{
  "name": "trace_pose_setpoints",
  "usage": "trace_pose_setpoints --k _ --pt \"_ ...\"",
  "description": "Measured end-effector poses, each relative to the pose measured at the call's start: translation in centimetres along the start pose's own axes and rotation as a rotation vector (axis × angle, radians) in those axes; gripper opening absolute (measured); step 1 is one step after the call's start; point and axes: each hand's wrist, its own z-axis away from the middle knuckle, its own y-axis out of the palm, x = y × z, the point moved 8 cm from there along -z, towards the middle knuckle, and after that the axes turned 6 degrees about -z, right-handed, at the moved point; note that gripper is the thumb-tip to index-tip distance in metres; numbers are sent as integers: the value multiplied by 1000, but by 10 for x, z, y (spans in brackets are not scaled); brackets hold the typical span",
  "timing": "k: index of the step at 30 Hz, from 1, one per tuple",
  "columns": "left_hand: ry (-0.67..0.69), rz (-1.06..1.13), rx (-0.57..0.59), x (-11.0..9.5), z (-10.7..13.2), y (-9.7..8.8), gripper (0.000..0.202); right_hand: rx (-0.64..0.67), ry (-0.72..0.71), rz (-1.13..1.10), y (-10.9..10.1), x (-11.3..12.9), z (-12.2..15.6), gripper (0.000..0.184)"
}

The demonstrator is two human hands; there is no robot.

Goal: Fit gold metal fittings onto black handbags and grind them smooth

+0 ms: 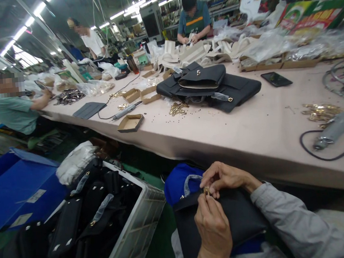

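Observation:
A black leather bag [238,220] lies on my lap, below the table's edge. A small gold metal fitting [206,191] sits at the bag's top edge. My left hand [213,224] comes up from below, fingers closed in a pinch on the fitting. My right hand [225,177], in a grey sleeve, reaches in from the right and also pinches the fitting with fingers curled. A blue cloth [180,181] shows under the bag.
The long pale table [252,137] holds black bags [210,84], gold hardware [178,109], small cardboard trays [131,123], a phone [276,79] and an electric screwdriver [336,128] with cable. A white crate [139,229] of black bags and a blue bin [16,192] stand left. Other people work farther along.

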Motion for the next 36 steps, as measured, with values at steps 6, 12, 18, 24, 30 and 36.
trace_pose_setpoints --k 6,12,18,24,30,36 --pt "27 -29 16 -1 4 3 19 10 19 -35 -1 -8 -3 31" --pt "51 -62 40 0 2 9 17 -14 7 -30 -2 -10 -4 31" --pt "66 -56 50 -1 0 13 20 -107 -52 84 -3 -5 1 34" --pt "-314 624 335 34 -12 15 25 -186 -98 53 -7 1 9 35" --pt "-870 1102 601 74 -4 39 28 -146 -130 98 3 13 9 35" --pt "-874 1178 699 78 -6 38 28 -113 -141 137 19 18 6 32"
